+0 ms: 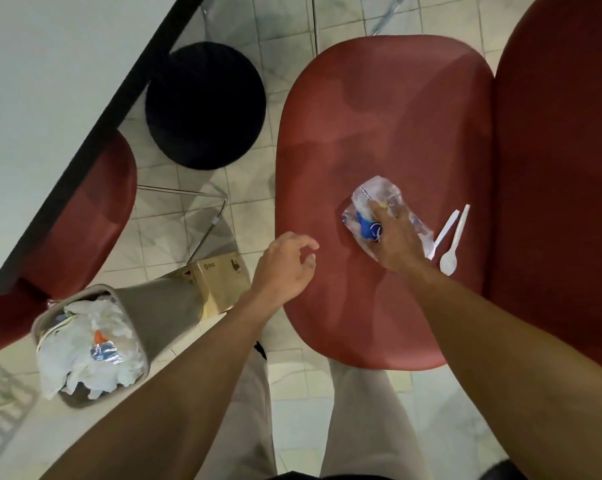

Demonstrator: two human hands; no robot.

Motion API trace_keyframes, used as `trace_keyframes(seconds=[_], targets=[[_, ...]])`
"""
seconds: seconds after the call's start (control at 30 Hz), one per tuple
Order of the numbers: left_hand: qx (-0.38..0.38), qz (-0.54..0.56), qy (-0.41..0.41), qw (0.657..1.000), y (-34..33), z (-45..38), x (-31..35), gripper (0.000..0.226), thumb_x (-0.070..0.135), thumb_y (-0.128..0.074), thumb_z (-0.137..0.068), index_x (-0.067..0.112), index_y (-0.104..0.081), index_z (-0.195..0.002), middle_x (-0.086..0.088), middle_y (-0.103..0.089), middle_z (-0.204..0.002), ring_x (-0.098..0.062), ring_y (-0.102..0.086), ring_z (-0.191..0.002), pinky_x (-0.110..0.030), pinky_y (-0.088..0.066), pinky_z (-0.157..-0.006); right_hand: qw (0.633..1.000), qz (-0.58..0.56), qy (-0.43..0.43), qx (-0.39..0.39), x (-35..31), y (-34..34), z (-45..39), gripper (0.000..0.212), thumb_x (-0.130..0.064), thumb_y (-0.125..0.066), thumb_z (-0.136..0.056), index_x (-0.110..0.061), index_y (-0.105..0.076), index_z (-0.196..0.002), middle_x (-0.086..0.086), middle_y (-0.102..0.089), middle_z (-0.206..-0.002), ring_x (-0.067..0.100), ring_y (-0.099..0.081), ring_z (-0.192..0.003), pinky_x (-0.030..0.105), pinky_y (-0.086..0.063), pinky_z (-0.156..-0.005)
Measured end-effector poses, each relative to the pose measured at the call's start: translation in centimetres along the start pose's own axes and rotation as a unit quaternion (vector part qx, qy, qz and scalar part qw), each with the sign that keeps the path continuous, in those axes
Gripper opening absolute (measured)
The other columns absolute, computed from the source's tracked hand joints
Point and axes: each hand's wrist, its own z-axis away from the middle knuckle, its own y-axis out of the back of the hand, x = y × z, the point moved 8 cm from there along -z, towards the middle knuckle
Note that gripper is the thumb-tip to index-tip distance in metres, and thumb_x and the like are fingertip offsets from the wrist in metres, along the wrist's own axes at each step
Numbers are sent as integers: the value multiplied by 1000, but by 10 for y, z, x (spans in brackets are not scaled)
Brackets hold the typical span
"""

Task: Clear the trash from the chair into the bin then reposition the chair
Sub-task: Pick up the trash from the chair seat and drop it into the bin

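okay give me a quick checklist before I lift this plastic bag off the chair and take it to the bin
1. Right hand on the plastic bag: ok, though a closed grip: cannot tell.
2. Left hand free: ok, holds nothing.
3. Bin within reach on the left: ok.
4. Room in the bin: not ok, trash is already heaped at the rim.
5. Other trash left on the chair seat: not ok, a white plastic spoon and knife lie beside the bag.

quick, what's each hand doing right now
Left hand: open, fingers loosely curled, holding nothing, over the chair seat.
Right hand: fingers on the clear plastic bag; a real grip cannot be told.
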Motion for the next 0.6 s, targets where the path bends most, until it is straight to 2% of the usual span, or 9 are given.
trace_keyframes(seconds=[0.07,0.2,0.27,0.33,0.37,0.43,0.47,0.53,0.6], targets=[[-3,10,11,1000,-3,-5,-1,19,20,-62,-86,29,-70,-101,7,-61,-100,-10,-57,-81,-32,-51,-81,1000,-7,11,3,4,-2,-4,69,-21,-67,-85,-35,-35,-145,10,-27,-153,34,-41,-133,42,-45,-100],[-12,34,26,999,-2,-7,-1,20,19,-62,-87,27,-70,-104,5,-61,-101,-11,-58,-83,-31,-51,-84,996,-65,-18,50,7,14,-2,54,0,-54,-84,-19,-53,-134,14,-61,-123,34,-57,-111,36,-45,-89],[-15,50,25,998,2,-3,0,22,19,-64,-86,27,-69,-105,4,-62,-103,-12,-59,-84,-32,-51,-84,989,-124,-35,77,3,24,5,40,3,-52,-81,-14,-65,-115,10,-67,-97,33,-61,-93,31,-42,-72],[-21,59,17,998,6,2,2,27,18,-66,-84,28,-67,-109,3,-61,-105,-12,-59,-86,-31,-51,-84,975,-198,-60,86,-2,29,16,24,2,-52,-78,-17,-64,-87,2,-60,-74,26,-58,-73,31,-37,-58],[-25,63,11,998,9,6,3,32,18,-68,-83,29,-66,-112,3,-60,-106,-12,-59,-88,-29,-51,-85,962,-247,-78,83,-6,29,22,21,1,-54,-76,-18,-60,-78,1,-58,-70,23,-56,-68,34,-40,-56],[-38,81,0,996,16,15,6,46,19,-72,-80,32,-60,-122,3,-56,-113,-13,-56,-98,-26,-48,-87,927,-350,-113,69,-20,24,39,15,-1,-59,-73,-15,-60,-74,3,-60,-69,20,-58,-65,39,-51,-60],[-46,90,-7,995,20,21,9,55,21,-75,-78,33,-56,-127,4,-53,-119,-12,-54,-104,-24,-46,-90,905,-401,-127,63,-29,22,49,13,0,-61,-72,-13,-62,-76,5,-62,-71,20,-60,-64,40,-53,-60],[-64,104,-29,992,28,32,12,75,24,-80,-73,35,-44,-138,4,-45,-131,-9,-46,-115,-22,-39,-97,858,-489,-150,39,-52,14,69,18,6,-62,-74,-9,-66,-84,9,-65,-77,20,-62,-63,33,-54,-55],[-85,114,-47,989,35,44,10,95,24,-83,-68,39,-31,-146,4,-33,-144,-8,-37,-127,-20,-32,-102,822,-548,-153,8,-80,4,90,23,11,-59,-76,-5,-67,-91,13,-66,-80,23,-64,-65,31,-56,-57]])
